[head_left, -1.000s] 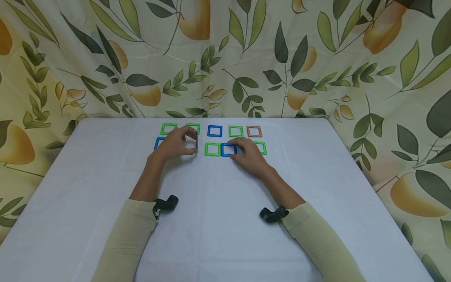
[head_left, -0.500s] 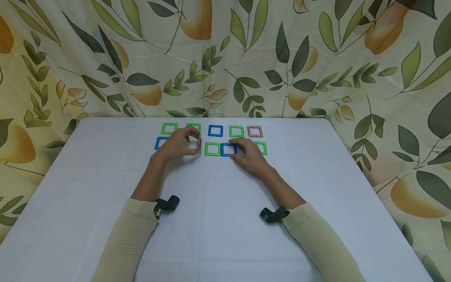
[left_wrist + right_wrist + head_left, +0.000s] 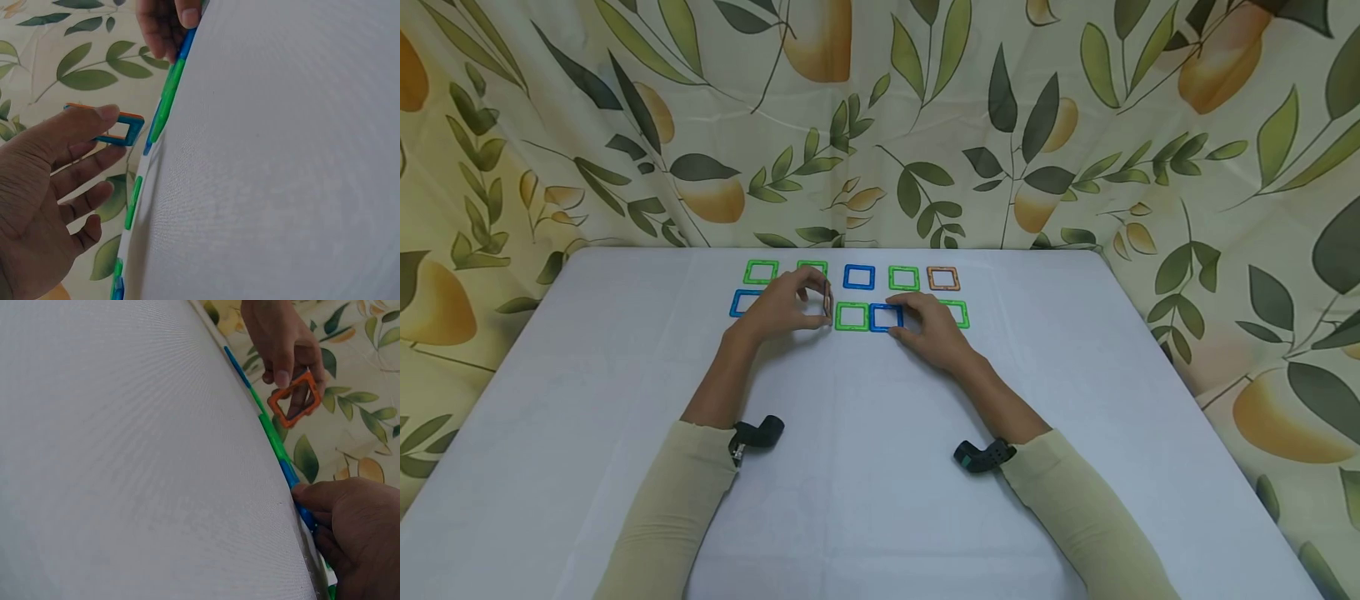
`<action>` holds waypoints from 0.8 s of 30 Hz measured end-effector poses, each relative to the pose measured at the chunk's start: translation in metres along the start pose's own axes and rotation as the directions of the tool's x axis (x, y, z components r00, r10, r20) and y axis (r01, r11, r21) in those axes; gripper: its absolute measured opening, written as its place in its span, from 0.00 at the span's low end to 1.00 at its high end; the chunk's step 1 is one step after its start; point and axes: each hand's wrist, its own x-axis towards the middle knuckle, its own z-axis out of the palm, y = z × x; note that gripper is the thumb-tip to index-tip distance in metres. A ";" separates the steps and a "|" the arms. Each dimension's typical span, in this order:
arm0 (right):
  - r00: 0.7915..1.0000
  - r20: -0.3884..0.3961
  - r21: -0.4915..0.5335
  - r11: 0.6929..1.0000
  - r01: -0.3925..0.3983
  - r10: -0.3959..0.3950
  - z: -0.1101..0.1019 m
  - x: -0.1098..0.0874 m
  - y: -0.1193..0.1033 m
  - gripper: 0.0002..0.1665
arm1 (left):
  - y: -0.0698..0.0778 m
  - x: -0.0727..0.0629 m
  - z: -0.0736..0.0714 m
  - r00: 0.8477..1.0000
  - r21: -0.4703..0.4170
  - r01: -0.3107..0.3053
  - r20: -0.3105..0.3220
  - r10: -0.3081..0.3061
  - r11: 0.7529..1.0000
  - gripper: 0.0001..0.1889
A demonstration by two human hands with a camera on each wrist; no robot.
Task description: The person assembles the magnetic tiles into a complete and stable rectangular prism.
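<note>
The left grip (image 3: 777, 307), pinching an orange frame (image 3: 279, 414), has edged rightward, the right grip (image 3: 934, 335) pinching a blue frame (image 3: 874, 318), both likely light, stiff, best held by opposite rims.

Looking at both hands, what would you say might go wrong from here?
The orange and blue plastic-looking four-sided frame is only pinched by the left hand, so it might slip. Close to the flat green four-sided frame, it could also knock that piece out of line with the blue four-sided frame, which the right hand holds alongside.
</note>
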 end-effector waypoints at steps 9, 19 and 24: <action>1.000 0.004 0.018 1.000 -0.007 0.007 -0.001 -0.001 -0.001 0.27 | 0.000 0.001 0.004 1.000 0.005 0.006 0.006 -0.006 1.000 0.30; 1.000 0.000 0.003 1.000 0.000 0.000 -0.001 0.001 0.000 0.28 | -0.003 0.002 0.005 1.000 0.008 0.004 -0.001 -0.004 1.000 0.30; 1.000 -0.001 0.001 1.000 0.000 0.000 -0.001 0.001 0.000 0.27 | -0.003 0.002 0.006 1.000 -0.001 0.011 0.006 -0.011 1.000 0.30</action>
